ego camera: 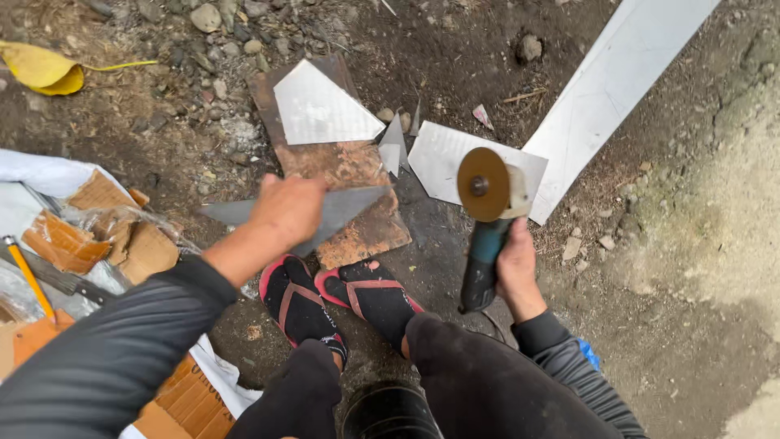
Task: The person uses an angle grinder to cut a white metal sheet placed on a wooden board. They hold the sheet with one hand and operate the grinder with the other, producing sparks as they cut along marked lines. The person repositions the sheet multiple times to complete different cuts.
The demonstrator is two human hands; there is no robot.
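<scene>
My left hand (286, 210) grips a long, pointed strip of grey sheet metal (345, 209) and holds it level above a rusty brown plate (349, 167) on the ground. My right hand (515, 264) holds a teal-bodied angle grinder (485, 244) upright, its round brown cutting disc (483, 184) facing me, to the right of the strip and apart from it. My feet in red and black sandals (337, 297) rest just below the rusty plate.
Cut sheet-metal pieces lie on the dirt: a pale angular one (321, 107) on the rusty plate, a small shard (395, 149), a flat panel (443, 158) behind the disc, a long white strip (609, 81) at upper right. Cardboard, plastic and a yellow-handled tool (29, 278) sit left.
</scene>
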